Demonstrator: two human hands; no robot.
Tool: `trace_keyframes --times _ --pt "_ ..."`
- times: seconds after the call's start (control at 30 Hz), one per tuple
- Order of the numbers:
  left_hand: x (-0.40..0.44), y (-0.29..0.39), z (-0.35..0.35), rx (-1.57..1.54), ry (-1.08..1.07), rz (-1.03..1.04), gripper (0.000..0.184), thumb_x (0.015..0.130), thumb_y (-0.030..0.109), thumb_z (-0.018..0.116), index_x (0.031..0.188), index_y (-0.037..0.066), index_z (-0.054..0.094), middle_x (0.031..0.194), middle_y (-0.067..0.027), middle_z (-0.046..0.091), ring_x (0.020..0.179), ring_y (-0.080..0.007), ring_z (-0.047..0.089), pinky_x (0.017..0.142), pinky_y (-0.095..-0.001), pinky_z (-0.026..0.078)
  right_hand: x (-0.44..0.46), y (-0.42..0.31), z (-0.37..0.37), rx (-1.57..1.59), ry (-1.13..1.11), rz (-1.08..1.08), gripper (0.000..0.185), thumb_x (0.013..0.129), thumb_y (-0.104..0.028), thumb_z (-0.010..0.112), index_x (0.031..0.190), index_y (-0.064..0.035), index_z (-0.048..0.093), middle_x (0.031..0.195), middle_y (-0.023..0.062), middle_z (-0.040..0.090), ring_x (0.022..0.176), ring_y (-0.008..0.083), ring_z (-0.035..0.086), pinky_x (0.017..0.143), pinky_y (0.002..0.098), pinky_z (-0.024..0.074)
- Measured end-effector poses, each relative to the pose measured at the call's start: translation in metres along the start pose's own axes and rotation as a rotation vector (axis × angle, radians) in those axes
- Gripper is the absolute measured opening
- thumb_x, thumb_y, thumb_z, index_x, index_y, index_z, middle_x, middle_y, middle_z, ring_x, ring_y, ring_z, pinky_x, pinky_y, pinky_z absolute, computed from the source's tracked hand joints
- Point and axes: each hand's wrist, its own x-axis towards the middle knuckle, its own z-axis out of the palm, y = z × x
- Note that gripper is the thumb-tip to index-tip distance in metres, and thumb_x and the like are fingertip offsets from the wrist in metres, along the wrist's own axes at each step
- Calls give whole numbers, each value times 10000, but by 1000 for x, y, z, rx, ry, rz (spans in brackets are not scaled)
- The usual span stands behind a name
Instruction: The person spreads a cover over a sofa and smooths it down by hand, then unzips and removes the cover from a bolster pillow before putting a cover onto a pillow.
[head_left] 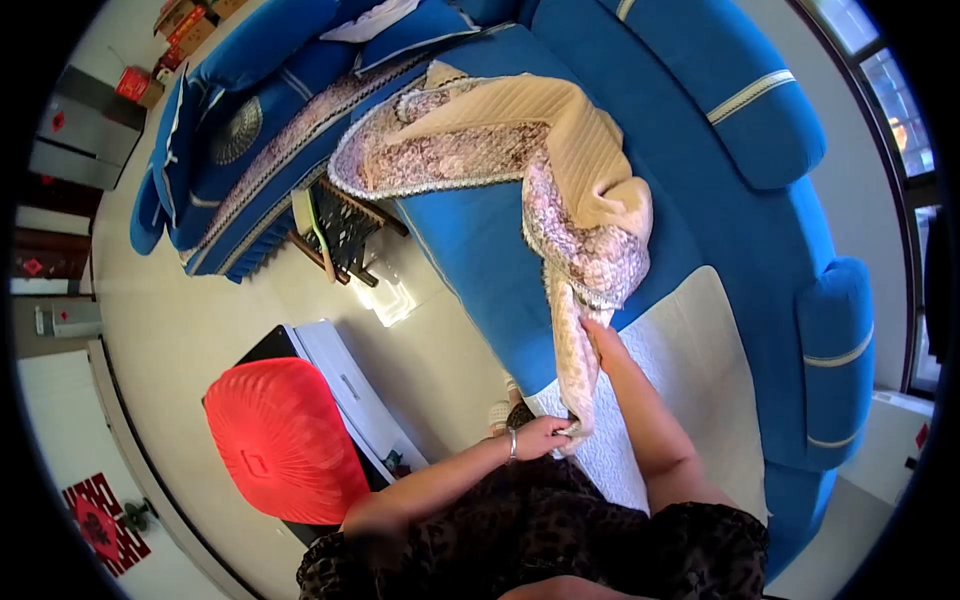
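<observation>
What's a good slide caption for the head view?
Left hand grips a floral cover draped across a blue sofa; right hand touches it too.

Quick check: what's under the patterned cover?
Blue sofa seat shows around the patterned cover; white cloth shows beside its held end. Anything beneath its folds is hidden.

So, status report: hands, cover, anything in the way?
Left hand gripping cover end. Right hand touching it farther along. Cover bunched across sofa. No obstruction seen.
</observation>
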Motion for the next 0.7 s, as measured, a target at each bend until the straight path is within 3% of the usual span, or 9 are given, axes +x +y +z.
trace_keyframes --times 0.07,0.1,0.17,0.2,0.33,0.5,0.57,0.63,0.7 --pt "-23 -4 32 -112 -27 112 349 805 99 558 1130 -23 591 969 -78 671 868 -123 580 812 -295 469 -37 45 -11 -11 -3 74 460 885 -311 583 1177 43 558 1058 154 655 923 251 651 837 371 515" --pt "-8 39 -27 -37 -12 135 349 805 100 560 1130 -24 592 971 -77 672 868 -122 580 814 -296 469 -3 -14 23 12 -74 47 451 895 -313 567 1174 41 560 1060 154 655 921 251 651 834 371 515" --pt "9 57 -10 -84 -112 230 350 806 102 563 1131 -26 592 974 -75 673 870 -119 579 818 -298 468 -41 -26 -13 -24 -19 102 436 914 -317 536 1169 35 564 1064 153 654 919 249 651 828 373 516" --pt "7 73 -20 -54 -198 181 332 834 114 563 1133 -25 604 998 -61 662 938 -102 563 864 -285 451 -50 -32 -10 33 -77 121 424 931 -329 510 1173 15 567 1060 144 654 903 247 651 820 378 519" --pt "-5 112 -61 35 -303 -7 293 850 130 586 1082 -46 608 911 -49 667 838 -92 576 773 -281 470 -71 -48 29 460 -383 288 438 922 -310 528 1246 -16 530 1076 145 642 971 236 634 859 377 510" --pt "-46 136 -84 10 -219 304 342 887 212 628 1126 -32 610 1036 -56 669 928 -94 584 831 -268 475 -119 -85 66 67 -143 -122 501 831 -124 587 1292 25 456 1124 147 613 1015 244 608 883 356 497" --pt "-57 118 -129 -78 -190 117 335 903 211 610 1150 -16 612 1099 -99 658 981 -126 593 871 -274 471 -120 -99 78 -164 -80 -371 563 781 -84 602 1302 48 431 1164 149 594 1051 238 588 895 348 488" --pt "-84 139 -180 186 139 83 368 872 230 646 1154 -5 614 1024 -122 670 928 -155 617 858 -279 482 -156 -150 115 -378 -62 -436 660 713 -86 655 1321 28 425 1238 139 556 1109 235 550 943 345 451" --pt "-102 141 -236 502 365 -146 537 809 270 703 1260 26 545 1035 -146 647 950 -222 611 886 -311 473 -170 -178 141 -447 -177 -537 697 700 -107 681 1336 7 419 1252 129 549 1119 233 543 965 349 435"
